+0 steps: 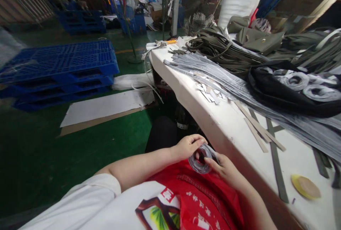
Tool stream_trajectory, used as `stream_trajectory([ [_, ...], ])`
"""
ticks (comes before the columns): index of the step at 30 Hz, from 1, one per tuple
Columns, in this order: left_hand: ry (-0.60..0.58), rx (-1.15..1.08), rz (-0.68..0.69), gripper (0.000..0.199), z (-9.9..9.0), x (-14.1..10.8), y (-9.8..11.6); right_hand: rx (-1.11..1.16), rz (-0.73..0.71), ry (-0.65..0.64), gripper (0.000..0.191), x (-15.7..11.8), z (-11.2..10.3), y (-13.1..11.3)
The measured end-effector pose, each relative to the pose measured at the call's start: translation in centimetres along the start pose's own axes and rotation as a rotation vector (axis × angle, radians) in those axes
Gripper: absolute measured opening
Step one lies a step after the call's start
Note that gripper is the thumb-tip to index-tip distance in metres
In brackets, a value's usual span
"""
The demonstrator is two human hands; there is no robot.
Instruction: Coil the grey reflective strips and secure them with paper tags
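Note:
A rolled grey strip is held over my lap, in front of the red apron, beside the table's edge. My left hand grips the roll from its upper left, fingers curled over the top. On the right side my right hand holds the same roll, its thumb reaching toward the hole in the middle. Long grey strips lie along the white table, and a black bag with several similar rolls stands on them.
Dark green straps heap at the table's back. Beige strips, small paper pieces and a yellow tape roll lie on the tabletop. Blue pallets and a white sheet are on the floor at left. People are far behind.

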State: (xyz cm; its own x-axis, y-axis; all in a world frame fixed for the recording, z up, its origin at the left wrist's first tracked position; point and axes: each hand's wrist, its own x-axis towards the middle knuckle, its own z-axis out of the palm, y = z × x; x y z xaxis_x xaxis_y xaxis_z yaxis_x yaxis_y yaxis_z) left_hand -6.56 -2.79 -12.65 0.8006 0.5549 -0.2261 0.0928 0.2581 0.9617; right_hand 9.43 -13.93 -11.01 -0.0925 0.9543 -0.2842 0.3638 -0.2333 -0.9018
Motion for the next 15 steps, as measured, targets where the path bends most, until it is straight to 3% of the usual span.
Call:
stream_trajectory([
  [3,-0.179,0.125,-0.032,0.048,-0.2,-0.2,0.7,-0.003,-0.01,-0.076,0.042,-0.3,-0.3,-0.3],
  [6,-0.212,0.317,0.021,0.038,-0.2,-0.9,0.7,-0.045,-0.004,-0.103,0.039,-0.8,0.0,-0.6],
  [10,-0.269,0.421,-0.01,0.036,-0.1,-1.5,-0.2,-0.199,0.012,-0.125,0.027,-1.7,0.8,-1.3],
  [13,-0.287,0.448,0.055,0.035,0.0,-1.5,-0.4,-0.309,0.035,-0.056,0.02,-2.0,-0.3,-2.3],
  [15,-0.286,0.45,0.071,0.035,0.0,-1.4,-0.4,-0.383,0.04,0.114,0.019,-1.9,-2.6,-2.8],
])
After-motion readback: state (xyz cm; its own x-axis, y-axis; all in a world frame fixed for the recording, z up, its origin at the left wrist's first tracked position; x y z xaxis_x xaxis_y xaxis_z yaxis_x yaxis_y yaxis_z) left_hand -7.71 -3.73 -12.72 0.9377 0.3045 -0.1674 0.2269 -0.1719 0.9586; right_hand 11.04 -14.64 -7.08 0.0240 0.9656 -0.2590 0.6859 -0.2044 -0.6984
